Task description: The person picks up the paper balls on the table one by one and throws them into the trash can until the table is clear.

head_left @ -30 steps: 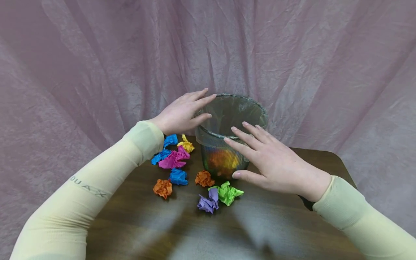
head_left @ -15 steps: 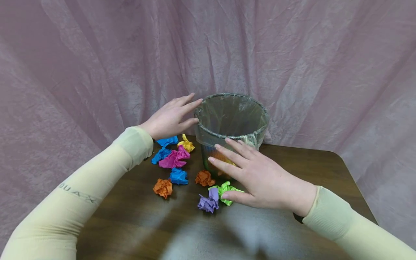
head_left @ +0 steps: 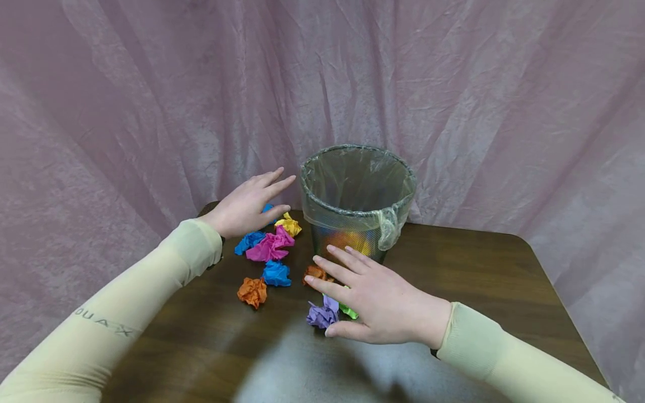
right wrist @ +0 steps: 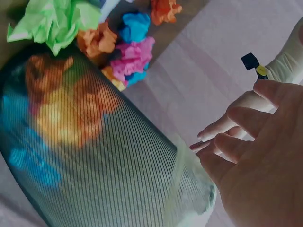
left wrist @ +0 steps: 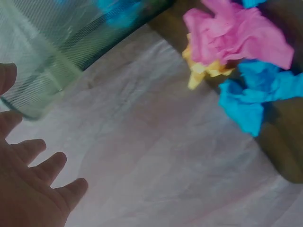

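My left hand [head_left: 247, 204], fingers spread and holding nothing, is over crumpled blue paper [head_left: 248, 242] left of the mesh wastebasket [head_left: 327, 218]. Beside that lie crumpled pink paper [head_left: 272, 244] and yellow paper [head_left: 289, 225]. My right hand [head_left: 378, 299], also spread, is in front of the basket and partly hides crumpled green paper [head_left: 349, 311]. Purple paper [head_left: 322, 313] shows by its thumb; orange paper [head_left: 313, 274] is near its fingertips. In the right wrist view, colored paper balls [right wrist: 66, 118] show through the mesh.
A clear bag lines the basket, its knotted end [head_left: 389, 228] hanging over the front rim. Another orange ball [head_left: 252, 292] and a blue one [head_left: 276, 273] lie on the brown table [head_left: 484, 280]. A pink curtain [head_left: 151, 84] hangs behind.
Both hands have drawn away from the basket rim, moving left and down toward the table. The knotted bag end is now uncovered. The paper balls on the table have stayed put.
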A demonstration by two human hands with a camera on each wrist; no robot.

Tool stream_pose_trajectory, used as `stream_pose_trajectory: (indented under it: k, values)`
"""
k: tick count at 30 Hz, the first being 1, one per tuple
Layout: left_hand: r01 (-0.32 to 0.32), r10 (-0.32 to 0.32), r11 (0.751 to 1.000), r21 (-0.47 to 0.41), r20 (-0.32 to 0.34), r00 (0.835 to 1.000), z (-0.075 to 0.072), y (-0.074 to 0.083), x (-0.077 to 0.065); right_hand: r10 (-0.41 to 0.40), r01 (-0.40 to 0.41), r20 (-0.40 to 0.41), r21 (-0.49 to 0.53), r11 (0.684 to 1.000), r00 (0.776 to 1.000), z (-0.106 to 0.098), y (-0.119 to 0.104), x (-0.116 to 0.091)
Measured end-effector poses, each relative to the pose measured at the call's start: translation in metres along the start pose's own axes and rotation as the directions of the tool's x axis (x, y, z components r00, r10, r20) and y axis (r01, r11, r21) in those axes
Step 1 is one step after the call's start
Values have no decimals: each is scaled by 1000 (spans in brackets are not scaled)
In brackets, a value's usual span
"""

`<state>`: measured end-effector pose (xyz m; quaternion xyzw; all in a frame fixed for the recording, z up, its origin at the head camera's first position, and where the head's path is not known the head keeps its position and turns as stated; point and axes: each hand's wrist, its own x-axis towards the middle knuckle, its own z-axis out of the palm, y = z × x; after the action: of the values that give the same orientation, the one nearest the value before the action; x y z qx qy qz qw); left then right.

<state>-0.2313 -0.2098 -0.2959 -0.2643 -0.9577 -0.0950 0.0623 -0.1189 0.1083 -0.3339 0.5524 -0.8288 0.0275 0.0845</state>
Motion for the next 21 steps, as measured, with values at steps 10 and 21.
stream_pose_trajectory:
  k: [10, 21]
  values:
    - [-13, 14, 999, -29, 23, 1000, 46, -6, -30, -12, 12, 4, -26, 1000, 1000, 37, -4, 1]
    - [-2, 3, 998, -60, 21, 1000, 101, -10, -70, 94, -94, 5, -7, 996, 996, 76, -2, -7]
